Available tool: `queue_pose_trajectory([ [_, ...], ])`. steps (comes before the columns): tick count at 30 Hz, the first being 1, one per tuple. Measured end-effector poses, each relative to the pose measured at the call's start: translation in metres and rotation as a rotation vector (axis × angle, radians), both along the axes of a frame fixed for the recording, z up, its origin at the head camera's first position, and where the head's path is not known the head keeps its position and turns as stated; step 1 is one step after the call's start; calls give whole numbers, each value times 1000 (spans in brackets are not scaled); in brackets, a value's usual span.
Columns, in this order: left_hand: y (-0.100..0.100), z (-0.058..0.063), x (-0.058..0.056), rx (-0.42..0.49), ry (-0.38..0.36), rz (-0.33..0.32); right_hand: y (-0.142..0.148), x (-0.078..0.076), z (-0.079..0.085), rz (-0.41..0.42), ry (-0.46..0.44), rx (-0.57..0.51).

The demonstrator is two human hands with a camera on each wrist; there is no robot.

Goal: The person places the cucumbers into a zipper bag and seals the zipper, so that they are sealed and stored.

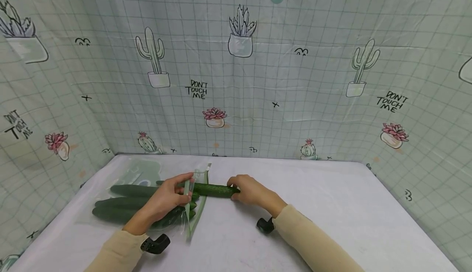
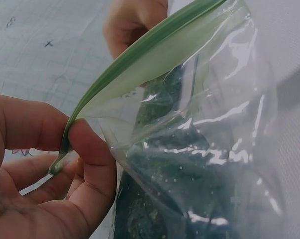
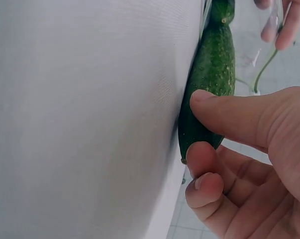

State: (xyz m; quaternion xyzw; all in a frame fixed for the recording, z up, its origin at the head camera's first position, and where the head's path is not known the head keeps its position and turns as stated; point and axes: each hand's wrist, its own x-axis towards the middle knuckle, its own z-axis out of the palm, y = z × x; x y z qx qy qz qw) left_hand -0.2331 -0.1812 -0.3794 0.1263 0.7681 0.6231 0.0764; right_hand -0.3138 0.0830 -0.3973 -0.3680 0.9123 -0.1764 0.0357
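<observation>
My left hand (image 1: 166, 198) pinches the green-edged mouth of a clear zip bag (image 2: 224, 124) between thumb and fingers. Several cucumbers (image 1: 121, 202) lie inside that bag, their near ends seen blurred through the plastic in the left wrist view. One more cucumber (image 1: 215, 190) lies across the bag's opening, part of it inside and part outside. My right hand (image 1: 252, 190) grips its outer end, with the thumb on top and the fingers curled beneath, as the right wrist view shows. The bag's opening stands parted near the left hand.
A white-covered table (image 1: 313, 214) spreads under everything, reaching to the right of my right hand. Behind it hangs a grid-patterned cloth (image 1: 258, 79) printed with potted plants, which also closes in both sides. A black wrist camera (image 1: 265, 225) sits at the right wrist.
</observation>
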Motion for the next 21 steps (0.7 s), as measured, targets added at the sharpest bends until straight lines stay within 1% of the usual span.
queue_pose_trajectory([
  [6,0,-1,-1,-9,-6,3,2,0,-2,-11,-21,-11],
  [12,-1,-1,-1,-24,-18,23,3,0,-1,-14,-25,2],
  [18,0,0,0,-15,-5,8,3,0,-2,-10,-9,-15],
  [21,1,0,0,-6,-6,6,2,-1,-1,-2,15,-30],
])
